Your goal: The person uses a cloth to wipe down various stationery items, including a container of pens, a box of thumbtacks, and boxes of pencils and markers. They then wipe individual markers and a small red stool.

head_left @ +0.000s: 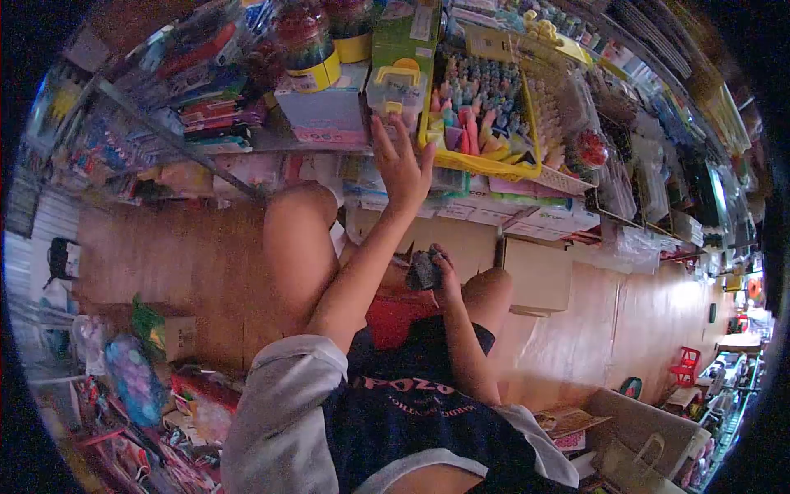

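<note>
My left hand (401, 169) reaches up to the shelf, its fingers spread at the lower edge of a small clear plastic box (395, 92) with a yellow handle and latch. Whether the fingertips touch the box I cannot tell. Just right of the box stands a yellow basket (485, 168) filled with small colourful figure-shaped items. Lower down, above my lap, my right hand (446, 276) is closed round a dark grey cloth-like bundle (423, 270).
Jars with yellow bands (317, 72) stand on a light blue box (322, 111) left of the clear box. A cardboard box (536, 276) sits on the floor beyond my right knee. Packed goods line the shelves; an open carton (642, 424) is at lower right.
</note>
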{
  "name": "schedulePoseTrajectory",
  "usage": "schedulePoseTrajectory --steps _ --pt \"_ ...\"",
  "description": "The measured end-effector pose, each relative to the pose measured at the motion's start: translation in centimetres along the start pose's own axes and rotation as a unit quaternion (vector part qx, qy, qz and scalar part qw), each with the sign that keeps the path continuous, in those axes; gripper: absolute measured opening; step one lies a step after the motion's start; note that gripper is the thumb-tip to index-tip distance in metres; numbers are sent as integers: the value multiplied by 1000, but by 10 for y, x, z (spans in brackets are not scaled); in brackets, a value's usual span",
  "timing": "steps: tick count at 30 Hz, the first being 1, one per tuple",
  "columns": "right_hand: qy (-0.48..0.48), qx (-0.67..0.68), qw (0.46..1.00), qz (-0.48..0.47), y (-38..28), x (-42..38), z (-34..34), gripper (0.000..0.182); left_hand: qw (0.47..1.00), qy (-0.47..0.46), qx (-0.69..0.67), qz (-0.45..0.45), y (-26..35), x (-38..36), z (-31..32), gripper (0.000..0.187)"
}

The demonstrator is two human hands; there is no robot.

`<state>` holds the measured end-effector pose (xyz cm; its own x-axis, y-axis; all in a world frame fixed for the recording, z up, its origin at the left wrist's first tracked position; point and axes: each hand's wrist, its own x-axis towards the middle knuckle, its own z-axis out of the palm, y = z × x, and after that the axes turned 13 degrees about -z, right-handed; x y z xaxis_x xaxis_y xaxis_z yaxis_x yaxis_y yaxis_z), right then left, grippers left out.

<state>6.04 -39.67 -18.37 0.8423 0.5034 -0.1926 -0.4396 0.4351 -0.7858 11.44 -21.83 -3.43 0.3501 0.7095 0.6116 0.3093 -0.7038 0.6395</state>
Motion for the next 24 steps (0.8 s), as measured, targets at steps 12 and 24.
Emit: schedulePoseTrajectory --steps 12,24 --pt "46 18 998 36 -8 -5 12 40 998 -27 55 -24 6 1 -4 68" --pt "38 0 999 22 -7 -6 14 39 997 -15 71 -8 7 4 -6 67"
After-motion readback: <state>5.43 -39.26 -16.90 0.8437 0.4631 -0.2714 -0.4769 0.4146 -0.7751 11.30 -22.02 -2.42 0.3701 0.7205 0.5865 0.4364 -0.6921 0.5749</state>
